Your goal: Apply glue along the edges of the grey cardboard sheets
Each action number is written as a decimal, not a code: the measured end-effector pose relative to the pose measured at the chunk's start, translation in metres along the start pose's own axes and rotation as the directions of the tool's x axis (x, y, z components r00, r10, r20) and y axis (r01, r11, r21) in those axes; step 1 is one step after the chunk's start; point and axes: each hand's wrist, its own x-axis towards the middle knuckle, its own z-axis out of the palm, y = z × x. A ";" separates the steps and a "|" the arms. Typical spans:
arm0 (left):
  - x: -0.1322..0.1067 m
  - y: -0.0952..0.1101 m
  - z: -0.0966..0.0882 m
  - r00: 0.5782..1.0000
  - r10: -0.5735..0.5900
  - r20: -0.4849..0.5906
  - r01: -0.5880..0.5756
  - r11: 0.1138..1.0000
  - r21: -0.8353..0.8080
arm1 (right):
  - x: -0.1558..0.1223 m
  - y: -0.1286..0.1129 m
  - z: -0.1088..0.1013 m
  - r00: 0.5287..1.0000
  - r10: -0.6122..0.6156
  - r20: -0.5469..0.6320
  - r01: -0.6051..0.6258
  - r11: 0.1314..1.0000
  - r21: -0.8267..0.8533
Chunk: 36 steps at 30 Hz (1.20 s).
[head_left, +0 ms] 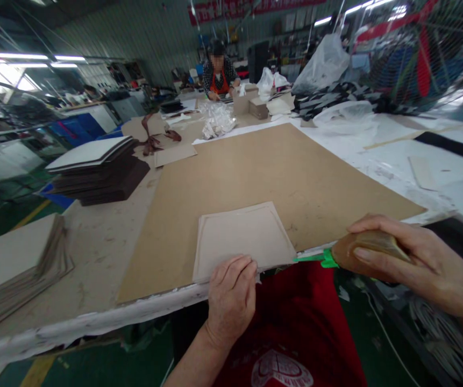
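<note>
A beige rectangular sheet of board (241, 234) with a faint line around its border lies at the front edge of a larger brown board (255, 172). My left hand (233, 293) rests on the sheet's near edge, fingers together and flat on top; its thumb is hidden. In my right hand (408, 258) is a squeeze bottle (362, 252) with brownish contents, fingers wrapped round it. The bottle is tipped sideways, and its green nozzle (315, 258) points left at the sheet's near right corner. Whether the tip touches the sheet, I cannot tell.
To the left stand a stack of dark sheets (102, 174) topped with white and a pile of beige boards (13, 263). Brown strips (150, 140), crumpled clear plastic (218, 119) and boxes lie farther back. Another person (218, 75) works at the far end. A large fan (420, 54) stands right.
</note>
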 end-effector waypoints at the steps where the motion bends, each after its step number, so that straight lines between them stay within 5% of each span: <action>1: 0.002 0.001 -0.001 1.000 -0.010 0.006 0.010 1.000 -0.002 | -0.003 0.002 0.001 1.000 0.025 -0.006 -0.025 0.999 0.036; 6: 0.019 0.009 -0.010 0.992 -0.044 0.116 0.037 0.998 0.059 | -0.006 0.013 0.008 0.947 0.281 -0.154 -0.181 0.866 0.467; 10: 0.036 0.011 -0.014 0.966 -0.073 0.248 0.062 0.997 0.055 | 0.013 0.026 0.020 0.852 0.447 -0.271 -0.103 0.651 0.752; 16: 0.048 0.010 -0.015 0.943 -0.166 0.288 0.193 0.979 -0.067 | 0.037 0.043 0.029 0.854 0.458 -0.246 -0.068 0.568 0.820; 27: 0.072 0.021 -0.022 0.881 -0.147 0.450 0.111 0.988 0.104 | 0.058 0.047 0.042 0.846 0.474 -0.243 0.009 0.442 0.897; 31: 0.076 0.036 -0.008 0.905 -0.146 0.399 0.077 0.980 0.183 | 0.064 0.043 0.051 0.839 0.465 -0.283 0.107 0.369 0.923; 36: 0.079 0.047 0.009 0.928 -0.174 0.328 0.075 0.953 0.294 | 0.066 0.047 0.058 0.818 0.474 -0.326 0.117 0.417 0.901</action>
